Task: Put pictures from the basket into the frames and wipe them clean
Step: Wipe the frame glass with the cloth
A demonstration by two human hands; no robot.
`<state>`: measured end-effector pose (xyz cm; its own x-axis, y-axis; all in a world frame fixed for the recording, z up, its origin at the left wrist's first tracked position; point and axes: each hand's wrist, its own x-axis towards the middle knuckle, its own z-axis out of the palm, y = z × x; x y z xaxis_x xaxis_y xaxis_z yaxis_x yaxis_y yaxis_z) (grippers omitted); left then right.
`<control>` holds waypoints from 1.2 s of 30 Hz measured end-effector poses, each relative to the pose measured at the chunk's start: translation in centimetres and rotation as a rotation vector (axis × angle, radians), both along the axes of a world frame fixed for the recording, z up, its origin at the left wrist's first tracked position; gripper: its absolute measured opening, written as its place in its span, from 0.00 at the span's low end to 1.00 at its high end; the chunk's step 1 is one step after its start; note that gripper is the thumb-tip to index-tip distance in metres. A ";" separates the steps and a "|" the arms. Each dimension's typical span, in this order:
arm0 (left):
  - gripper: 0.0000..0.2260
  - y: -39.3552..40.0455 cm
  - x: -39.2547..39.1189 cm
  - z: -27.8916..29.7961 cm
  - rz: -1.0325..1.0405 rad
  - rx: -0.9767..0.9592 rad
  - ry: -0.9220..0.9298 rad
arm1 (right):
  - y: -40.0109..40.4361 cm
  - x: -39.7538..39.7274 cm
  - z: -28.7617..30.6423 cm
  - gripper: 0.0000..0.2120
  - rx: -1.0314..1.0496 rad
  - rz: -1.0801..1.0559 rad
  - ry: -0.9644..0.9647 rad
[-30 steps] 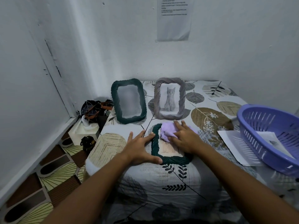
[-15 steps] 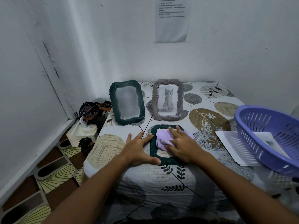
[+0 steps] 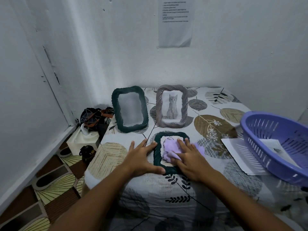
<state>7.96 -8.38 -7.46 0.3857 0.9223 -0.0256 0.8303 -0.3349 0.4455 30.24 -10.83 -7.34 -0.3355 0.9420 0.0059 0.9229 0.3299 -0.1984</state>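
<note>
A dark green frame (image 3: 157, 157) lies flat on the leaf-patterned table. My left hand (image 3: 141, 157) lies spread on the cloth against the frame's left edge, thumb along its lower rim. My right hand (image 3: 188, 159) presses a lilac cloth (image 3: 170, 149) flat onto the frame's glass with straight fingers. Behind stand two upright frames: a dark green frame (image 3: 130, 109) with a blank pane and a grey twisted frame (image 3: 172, 105) holding a cat picture. The purple basket (image 3: 260, 147) at the right holds a picture (image 3: 276, 150).
A white sheet (image 3: 236, 152) lies partly under the basket. Left of the table, on the patterned floor, are a white tissue box (image 3: 83, 139), a small dark jar (image 3: 86, 152) and a dark bundle (image 3: 95, 117). Walls close the back and left; a paper notice (image 3: 175, 22) hangs above.
My right hand slid the lilac cloth leftward and toward me over the lying frame's glass. My left hand stayed against the frame's left edge.
</note>
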 end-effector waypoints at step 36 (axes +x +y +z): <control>0.62 -0.1 0.1 0.1 -0.015 0.027 0.013 | 4.0 -2.5 0.3 0.23 -0.118 -0.292 0.070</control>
<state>8.08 -8.47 -7.35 0.3993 0.9168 -0.0057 0.8306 -0.3591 0.4257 27.73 -6.86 -7.02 -0.0534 0.9940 -0.0958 0.9579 0.0238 -0.2861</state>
